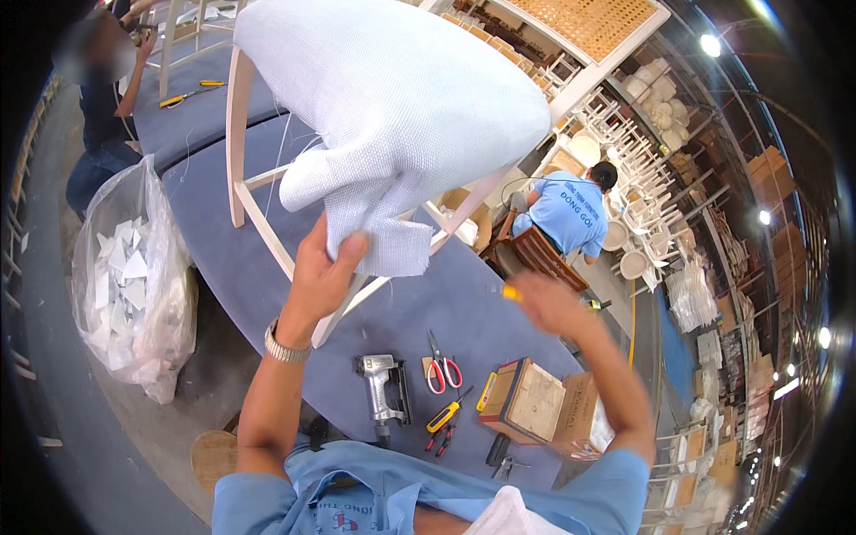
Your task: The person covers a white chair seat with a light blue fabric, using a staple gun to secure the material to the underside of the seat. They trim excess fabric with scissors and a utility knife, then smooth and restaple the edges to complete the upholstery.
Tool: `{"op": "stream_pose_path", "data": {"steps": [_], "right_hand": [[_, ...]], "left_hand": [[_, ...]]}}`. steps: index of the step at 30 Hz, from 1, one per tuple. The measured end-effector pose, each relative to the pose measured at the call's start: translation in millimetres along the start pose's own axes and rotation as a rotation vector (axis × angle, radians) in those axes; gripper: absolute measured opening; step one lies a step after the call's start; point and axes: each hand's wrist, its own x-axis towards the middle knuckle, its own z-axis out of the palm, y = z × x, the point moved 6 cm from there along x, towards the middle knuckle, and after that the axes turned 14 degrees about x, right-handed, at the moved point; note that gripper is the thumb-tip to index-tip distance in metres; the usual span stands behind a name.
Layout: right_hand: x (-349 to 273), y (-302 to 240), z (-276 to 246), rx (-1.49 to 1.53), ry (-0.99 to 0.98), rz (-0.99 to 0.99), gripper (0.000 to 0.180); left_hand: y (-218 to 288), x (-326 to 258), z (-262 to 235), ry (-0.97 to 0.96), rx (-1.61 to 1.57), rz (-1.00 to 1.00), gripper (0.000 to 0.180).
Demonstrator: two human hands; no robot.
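A chair frame of pale wood point(238, 134) stands on the blue-grey worktable point(267, 276), with white woven fabric point(401, 98) stretched over its upper part. Loose fabric hangs in a fold at the near side, and my left hand point(323, 278) is closed on its lower edge, thumb on top. To the right, apart from the cloth, my right hand point(551, 305) grips a small yellow-handled tool point(511, 292). Motion blur hides the tool's exact kind. Below my hands lie a silver staple gun point(382, 388), red-handled scissors point(439, 370), a yellow-and-black screwdriver point(443, 416) and red-handled pliers point(439, 437).
A wooden box point(526, 401) sits at the table's near right. On the left stands a clear plastic bag point(134, 276) of white scraps. One person in a blue shirt point(571, 212) sits beyond the table; another person point(107, 111) works at the far left. Many chair frames are stacked behind.
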Motion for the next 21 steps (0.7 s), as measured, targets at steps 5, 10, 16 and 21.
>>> {"op": "stream_pose_path", "data": {"steps": [5,10,16,21], "right_hand": [[-138,93,224,0.377,0.169,0.518,0.041],[-179,95,356,0.463,0.301,0.998,0.04],[-141,79,334,0.26,0.579,1.029,0.032],[-93,70,377,0.245,0.655,0.769,0.04]], "left_hand": [[-77,-95,-56,0.187,-0.121,-0.317,0.061],[-40,-150,-11,-0.249,-0.471,-0.689,0.076],[9,-94,54,-0.44,-1.088,-0.658,0.099],[24,-68,54,-0.297,-1.529,-0.726,0.092]]}}
